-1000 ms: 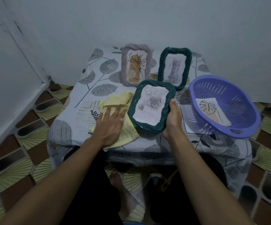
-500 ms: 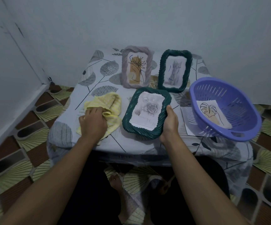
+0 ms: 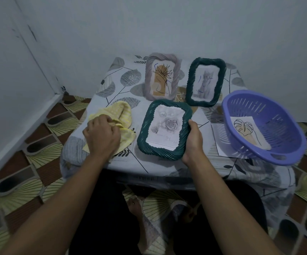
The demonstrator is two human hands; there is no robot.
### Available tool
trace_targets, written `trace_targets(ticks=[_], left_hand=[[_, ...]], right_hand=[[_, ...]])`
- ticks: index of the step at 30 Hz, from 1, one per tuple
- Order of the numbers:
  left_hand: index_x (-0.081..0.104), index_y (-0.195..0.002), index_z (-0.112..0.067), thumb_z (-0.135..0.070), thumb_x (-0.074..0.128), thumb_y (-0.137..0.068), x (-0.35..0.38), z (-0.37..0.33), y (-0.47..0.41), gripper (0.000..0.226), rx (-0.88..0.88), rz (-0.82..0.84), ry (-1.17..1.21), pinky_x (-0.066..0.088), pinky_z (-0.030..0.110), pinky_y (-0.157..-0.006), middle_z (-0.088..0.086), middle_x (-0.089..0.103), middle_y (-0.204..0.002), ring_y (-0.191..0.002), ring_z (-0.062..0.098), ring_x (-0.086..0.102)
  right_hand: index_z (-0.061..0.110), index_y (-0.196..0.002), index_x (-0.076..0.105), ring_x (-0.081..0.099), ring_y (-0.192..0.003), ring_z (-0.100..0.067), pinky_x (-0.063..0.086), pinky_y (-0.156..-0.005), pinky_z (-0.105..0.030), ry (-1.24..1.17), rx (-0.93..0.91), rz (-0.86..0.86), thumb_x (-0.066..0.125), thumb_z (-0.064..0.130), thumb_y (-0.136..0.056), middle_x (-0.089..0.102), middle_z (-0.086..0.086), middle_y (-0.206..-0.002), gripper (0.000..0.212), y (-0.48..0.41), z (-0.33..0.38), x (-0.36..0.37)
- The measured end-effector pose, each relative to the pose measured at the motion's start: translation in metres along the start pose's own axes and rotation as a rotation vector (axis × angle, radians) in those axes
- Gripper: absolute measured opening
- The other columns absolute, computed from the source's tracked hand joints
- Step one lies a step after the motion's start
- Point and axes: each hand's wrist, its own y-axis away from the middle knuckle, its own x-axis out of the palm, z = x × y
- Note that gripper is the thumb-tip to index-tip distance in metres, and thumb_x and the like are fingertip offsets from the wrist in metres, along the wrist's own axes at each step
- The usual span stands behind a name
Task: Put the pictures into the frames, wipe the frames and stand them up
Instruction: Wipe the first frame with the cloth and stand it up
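Down at the near left of the table, the left hand (image 3: 102, 137) has its fingers curled into a bunched yellow cloth (image 3: 120, 112), gripping it where it lies on the leaf-patterned tablecloth (image 3: 116, 85). Just to the right of the cloth, the right hand (image 3: 193, 142) grasps the lower right corner of a dark green frame (image 3: 145, 126), with the thumb laid over the front rim and the fingers hidden behind it. This frame faces upward and holds a grey rose picture (image 3: 165, 127); whether its near edge touches the table cannot be told. Farther back, two more frames stand upright side by side near the wall: a grey frame (image 3: 149, 78) on the left with a plant drawing (image 3: 162, 78), and a second green frame (image 3: 190, 81) on the right with a cat picture (image 3: 205, 82). To the right of the held frame, a purple basket (image 3: 278, 126) sits tilted at the table's right edge, with a loose leaf picture (image 3: 248, 131) lying inside it. A white sheet (image 3: 220, 144) shows from under the basket's left side.
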Motion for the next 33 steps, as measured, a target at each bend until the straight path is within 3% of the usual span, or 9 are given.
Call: trace_targets(ticks=[9,13,16,19,21,23,26,29,33], left_hand=[[0.048,-0.14,-0.033,-0.019,0.069,-0.081,0.015,-0.025,-0.004,0.064,0.616,0.108,0.071,0.035,0.049,-0.097,0.004,0.045,-0.15,-0.135,0.036,0.034],[0.073,-0.116,-0.022,-0.007,0.073,-0.083,0.019,-0.032,-0.007,0.037,0.723,0.119,0.258,0.043,0.051,-0.094,0.004,0.063,-0.134,-0.127,0.031,0.046],[0.076,-0.108,-0.009,-0.007,0.069,-0.085,0.016,-0.041,-0.003,0.024,0.777,0.161,0.381,0.047,0.042,-0.096,0.009,0.071,-0.118,-0.115,0.029,0.06],[0.074,-0.104,-0.007,-0.013,0.068,-0.087,0.009,-0.05,0.002,0.019,0.75,0.197,0.443,0.047,0.034,-0.099,0.008,0.072,-0.113,-0.11,0.023,0.063],[0.073,-0.101,-0.007,-0.019,0.069,-0.087,0.006,-0.055,0.004,0.019,0.725,0.233,0.481,0.048,0.033,-0.098,0.004,0.072,-0.106,-0.103,0.02,0.065],[0.073,-0.099,-0.007,-0.024,0.07,-0.087,0.005,-0.06,0.007,0.021,0.693,0.275,0.502,0.05,0.028,-0.089,0.002,0.072,-0.1,-0.095,0.017,0.065],[0.074,-0.094,-0.004,-0.027,0.071,-0.087,0.003,-0.068,0.015,0.024,0.537,0.291,0.537,0.042,0.012,-0.069,-0.003,0.064,-0.08,-0.074,0.003,0.054],[0.07,-0.089,-0.005,-0.038,0.069,-0.09,0.002,-0.073,0.019,0.033,0.301,0.345,0.605,0.043,0.018,-0.061,-0.004,0.062,-0.073,-0.067,0.006,0.055],[0.073,-0.097,-0.019,-0.042,0.068,-0.09,-0.001,-0.079,0.023,0.025,0.109,0.511,0.795,0.06,0.042,-0.076,-0.001,0.077,-0.094,-0.088,0.019,0.073]], right_hand=[[0.004,-0.124,0.065,0.068,-0.104,-0.04,0.058,-0.085,-0.054,0.109,0.097,0.099,0.044,0.033,-0.102,0.07,-0.022,-0.117,0.042,0.01,0.011,0.002],[0.005,-0.129,0.062,0.067,-0.107,-0.041,0.057,-0.089,-0.049,0.179,0.186,0.163,0.04,0.034,-0.101,0.069,-0.022,-0.12,0.045,0.012,0.022,-0.005],[0.005,-0.127,0.061,0.073,-0.085,-0.033,0.06,-0.07,-0.036,0.216,0.185,0.21,0.037,0.038,-0.103,0.075,-0.018,-0.102,0.048,0.017,0.033,-0.009],[0.014,-0.14,0.047,0.073,-0.069,-0.022,0.056,-0.06,-0.03,0.2,0.136,0.206,0.033,0.044,-0.106,0.076,-0.015,-0.094,0.048,0.019,0.039,-0.016],[0.021,-0.148,0.04,0.069,-0.075,-0.014,0.055,-0.062,-0.029,0.144,0.097,0.175,0.032,0.048,-0.105,0.059,-0.014,-0.137,0.051,0.018,0.042,-0.019],[0.019,-0.136,0.055,0.061,-0.1,-0.017,0.049,-0.071,-0.032,0.069,0.075,0.17,0.028,0.052,-0.103,0.048,-0.008,-0.15,0.054,0.015,0.044,-0.023],[0.02,-0.104,0.065,0.058,-0.111,-0.019,0.033,-0.088,-0.039,0.035,-0.014,0.189,0.022,0.053,-0.102,0.073,-0.003,-0.111,0.054,0.014,0.041,-0.03],[0.022,-0.088,0.058,0.055,-0.083,-0.015,0.032,-0.08,-0.038,0.034,-0.083,0.219,0.027,0.045,-0.103,0.068,0.004,-0.08,0.041,0.017,0.039,-0.033],[0.023,-0.099,0.06,0.058,-0.087,-0.013,0.041,-0.076,-0.031,0.276,-0.245,0.22,0.048,0.021,-0.101,0.068,0.005,-0.096,0.012,0.022,0.036,-0.027]])
